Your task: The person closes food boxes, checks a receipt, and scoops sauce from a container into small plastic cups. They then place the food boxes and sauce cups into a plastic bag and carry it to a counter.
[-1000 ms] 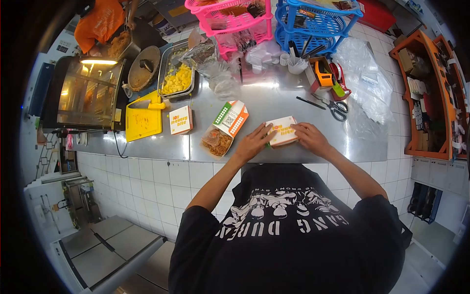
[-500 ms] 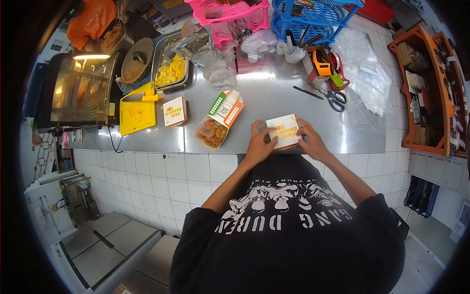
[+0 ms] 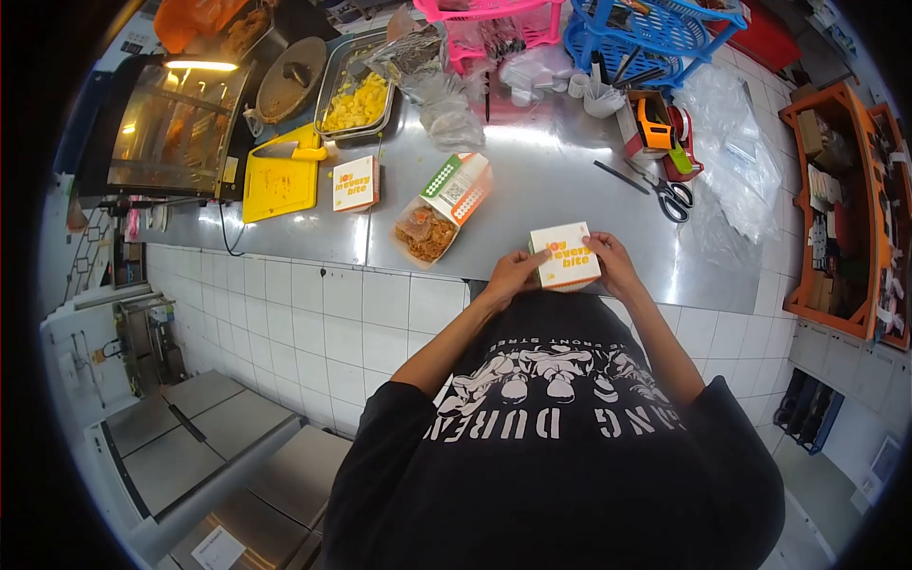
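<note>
A closed white box (image 3: pixel 567 258) printed "joy in every bite" is at the table's front edge, between my two hands. My left hand (image 3: pixel 516 273) grips its left side, thumb near the top. At its right side my right hand (image 3: pixel 611 258) has its fingers closed on the corner. Farther left an open box (image 3: pixel 454 195) with green and orange patterned flaps holds brown food (image 3: pixel 425 235). Another closed white box (image 3: pixel 355 183) stands beyond it, beside the yellow cutting board (image 3: pixel 281 185).
On the steel table (image 3: pixel 532 180) are a tray of yellow pieces (image 3: pixel 357 102), scissors (image 3: pixel 674 197), a tape dispenser (image 3: pixel 654 122), plastic bags (image 3: pixel 731 161) and pink and blue racks (image 3: pixel 632 43). A lit glass cabinet (image 3: pixel 171 128) stands at the left.
The view has shifted, so the table's things appear farther right. The held box's printing now reads clearly, and both hands still hold it, with the fingers drawn closer against its sides.
</note>
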`<state>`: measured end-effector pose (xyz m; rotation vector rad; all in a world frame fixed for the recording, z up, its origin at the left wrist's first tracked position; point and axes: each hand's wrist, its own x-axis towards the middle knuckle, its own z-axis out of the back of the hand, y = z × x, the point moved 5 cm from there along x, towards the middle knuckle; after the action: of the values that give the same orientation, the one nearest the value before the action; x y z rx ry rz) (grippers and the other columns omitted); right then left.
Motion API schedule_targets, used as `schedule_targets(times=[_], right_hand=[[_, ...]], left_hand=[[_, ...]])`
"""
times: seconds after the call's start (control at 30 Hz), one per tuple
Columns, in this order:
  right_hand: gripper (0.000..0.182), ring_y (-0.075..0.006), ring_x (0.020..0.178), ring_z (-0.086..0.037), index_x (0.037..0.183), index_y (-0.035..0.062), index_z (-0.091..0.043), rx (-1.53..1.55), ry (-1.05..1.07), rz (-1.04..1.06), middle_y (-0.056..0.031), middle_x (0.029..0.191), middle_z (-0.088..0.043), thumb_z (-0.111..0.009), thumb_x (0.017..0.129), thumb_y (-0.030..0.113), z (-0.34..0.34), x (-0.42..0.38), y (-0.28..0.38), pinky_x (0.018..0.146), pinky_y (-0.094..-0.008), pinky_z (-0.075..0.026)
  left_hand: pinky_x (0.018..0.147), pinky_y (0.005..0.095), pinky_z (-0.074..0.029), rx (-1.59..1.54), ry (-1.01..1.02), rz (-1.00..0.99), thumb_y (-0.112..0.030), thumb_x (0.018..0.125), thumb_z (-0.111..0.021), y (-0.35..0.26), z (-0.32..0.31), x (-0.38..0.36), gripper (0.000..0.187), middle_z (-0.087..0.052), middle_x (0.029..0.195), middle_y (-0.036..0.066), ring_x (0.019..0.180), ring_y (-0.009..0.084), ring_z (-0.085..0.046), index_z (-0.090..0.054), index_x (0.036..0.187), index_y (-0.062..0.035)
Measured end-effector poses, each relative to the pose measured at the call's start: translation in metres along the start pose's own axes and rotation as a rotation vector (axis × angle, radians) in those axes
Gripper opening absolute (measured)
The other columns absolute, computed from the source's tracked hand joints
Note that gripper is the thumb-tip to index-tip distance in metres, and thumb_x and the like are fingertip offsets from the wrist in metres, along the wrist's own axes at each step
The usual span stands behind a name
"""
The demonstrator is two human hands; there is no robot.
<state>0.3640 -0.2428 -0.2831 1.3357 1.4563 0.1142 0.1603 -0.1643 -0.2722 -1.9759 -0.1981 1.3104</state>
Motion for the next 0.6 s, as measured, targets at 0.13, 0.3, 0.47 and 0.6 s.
schedule_targets(times=[0.13,0.3,0.47,0.6], right_hand=[[0.034,-0.0165,0.09,-0.064,0.112,0.0047,-0.048,-0.086,0.078,-0.138,-0.0089,0.104,-0.06,-0.068,0.091,0.023,0.004,-0.026,0.001,0.075,-0.0286,-0.054],[0.036,-0.0184,0.097,-0.063,0.116,0.0058,-0.047,-0.08,0.169,-0.156,-0.0089,0.11,-0.058,-0.063,0.094,0.029,0.026,-0.033,-0.011,0.083,-0.0354,-0.053],[0.042,-0.0197,0.092,-0.065,0.119,0.0059,-0.044,-0.283,0.151,-0.205,-0.0097,0.108,-0.061,-0.062,0.094,0.034,0.029,-0.038,-0.006,0.079,-0.0361,-0.055],[0.046,-0.0218,0.087,-0.067,0.119,0.0049,-0.042,-0.328,0.14,-0.258,-0.0137,0.104,-0.063,-0.062,0.094,0.038,0.0,-0.048,0.02,0.07,-0.0348,-0.056]], left_hand=[[0.076,0.0233,-0.048,0.077,0.183,0.098,-0.048,0.083,-0.072,0.003,0.005,-0.016,0.053,-0.065,0.092,0.007,0.083,0.0123,-0.06,-0.062,0.103,-0.0002],[0.083,0.0269,-0.048,0.288,0.362,0.126,-0.049,0.086,-0.068,-0.017,-0.006,-0.028,0.06,-0.065,0.105,0.014,0.093,0.0189,-0.061,-0.062,0.115,0.0033],[0.091,0.0283,-0.045,0.209,0.339,0.091,-0.047,0.087,-0.067,-0.02,-0.009,-0.025,0.051,-0.065,0.105,0.012,0.098,0.0171,-0.059,-0.062,0.107,-0.0005],[0.093,0.0318,-0.047,-0.056,0.299,0.111,-0.04,0.089,-0.068,-0.008,-0.006,-0.014,0.035,-0.064,0.106,0.009,0.099,0.0167,-0.061,-0.059,0.097,-0.0077]])
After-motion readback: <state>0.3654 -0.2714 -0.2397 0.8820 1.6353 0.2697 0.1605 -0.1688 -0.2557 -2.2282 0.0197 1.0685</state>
